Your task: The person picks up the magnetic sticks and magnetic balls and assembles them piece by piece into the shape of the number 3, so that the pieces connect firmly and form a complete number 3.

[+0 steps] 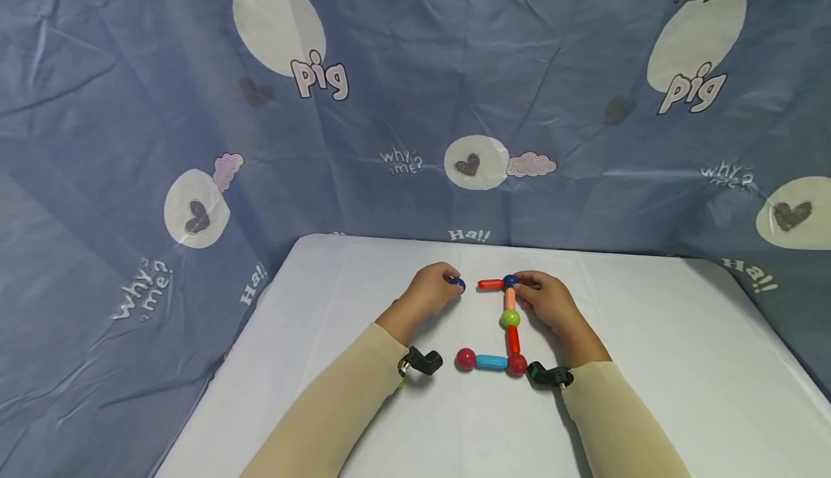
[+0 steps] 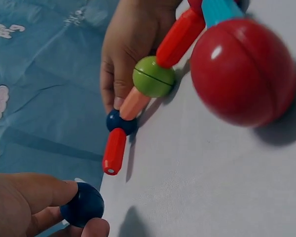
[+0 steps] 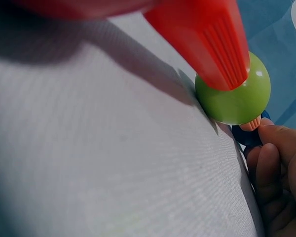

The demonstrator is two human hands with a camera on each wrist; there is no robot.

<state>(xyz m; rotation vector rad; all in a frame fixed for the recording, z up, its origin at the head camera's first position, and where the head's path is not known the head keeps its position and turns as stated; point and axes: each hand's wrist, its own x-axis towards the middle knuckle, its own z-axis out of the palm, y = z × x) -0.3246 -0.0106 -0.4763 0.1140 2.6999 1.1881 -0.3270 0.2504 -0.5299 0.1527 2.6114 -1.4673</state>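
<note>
A dark blue ball [image 2: 84,206] is pinched between the thumb and fingers of my left hand [image 1: 430,287], just left of a joined shape of rods and balls. My right hand [image 1: 547,296] grips another dark blue ball [image 1: 510,281] at the shape's far corner. From that corner a red rod [image 1: 490,285] points left, its free end apart from the left hand's ball. A peach rod [image 1: 509,299], a green ball [image 1: 511,319] and a second red rod [image 1: 513,339] run toward me. They meet a red ball [image 1: 516,365], then a light blue rod [image 1: 491,362] and another red ball [image 1: 465,359].
The shape lies on a white-covered table [image 1: 682,363]. Behind the table hangs a blue printed cloth [image 1: 389,204]. A black wrist device [image 1: 425,361] sits on the left cuff, and another black device [image 1: 549,375] on the right cuff, close to the near red ball.
</note>
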